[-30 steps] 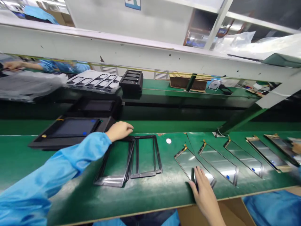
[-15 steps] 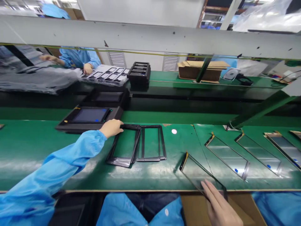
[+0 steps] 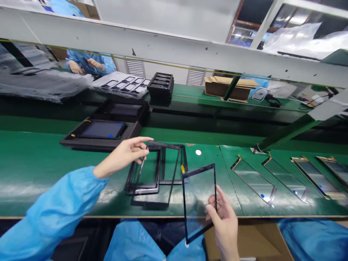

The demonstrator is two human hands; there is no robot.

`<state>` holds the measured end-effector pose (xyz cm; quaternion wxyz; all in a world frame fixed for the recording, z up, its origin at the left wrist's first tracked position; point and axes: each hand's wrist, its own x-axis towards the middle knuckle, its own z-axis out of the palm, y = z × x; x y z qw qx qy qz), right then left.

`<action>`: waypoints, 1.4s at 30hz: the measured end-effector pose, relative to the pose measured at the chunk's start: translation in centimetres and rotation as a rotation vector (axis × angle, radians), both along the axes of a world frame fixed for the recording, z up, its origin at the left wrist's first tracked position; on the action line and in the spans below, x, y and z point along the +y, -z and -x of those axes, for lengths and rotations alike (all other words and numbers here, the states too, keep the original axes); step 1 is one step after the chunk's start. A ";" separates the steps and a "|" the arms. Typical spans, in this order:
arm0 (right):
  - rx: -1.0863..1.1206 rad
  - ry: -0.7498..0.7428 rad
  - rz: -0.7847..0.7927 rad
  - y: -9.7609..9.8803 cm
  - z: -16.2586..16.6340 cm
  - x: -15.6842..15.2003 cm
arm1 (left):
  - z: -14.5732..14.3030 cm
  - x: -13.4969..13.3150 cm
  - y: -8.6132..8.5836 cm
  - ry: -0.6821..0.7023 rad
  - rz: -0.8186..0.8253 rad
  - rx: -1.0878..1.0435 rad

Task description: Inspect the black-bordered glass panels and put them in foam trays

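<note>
My left hand point(image 3: 130, 154) pinches the upper left corner of a thin black rectangular frame point(image 3: 152, 203), which is lifted and tilted above the bench. Below and behind it, more black frames point(image 3: 185, 159) lie overlapping on the green surface. My right hand point(image 3: 223, 221) grips the right edge of a clear glass touch panel point(image 3: 197, 203) with a black border. A yellow flex tab point(image 3: 182, 169) sticks out at its upper left corner. The panel is held up over the bench's front edge, to the right of the lifted frame and apart from it.
Several glass panels point(image 3: 254, 177) lie slanted along the right of the green bench point(image 3: 38, 174). A black foam tray point(image 3: 87, 145) with screens stands at the back left. A green post point(image 3: 285, 134) rises at right. Across the bench are a co-worker's hands point(image 3: 84, 66).
My left hand has raised one black frame off the pile and toward me. My right hand has lifted the glass panel from the bench edge, moved it left and turned it upright.
</note>
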<state>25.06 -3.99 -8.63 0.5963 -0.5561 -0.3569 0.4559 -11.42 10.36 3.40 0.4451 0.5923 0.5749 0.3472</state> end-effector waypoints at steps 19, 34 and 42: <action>0.200 -0.049 0.011 0.1 4.1 -0.2 | -8.9 -7.8 2.5 -0.116 -0.085 -0.533; 0.175 -0.130 0.047 -0.5 4.0 -0.5 | -9.2 -7.8 2.5 -0.190 -0.105 -0.451; 0.125 -0.077 0.034 -0.3 4.0 -0.7 | -9.2 -8.1 2.8 -0.160 -0.043 -0.501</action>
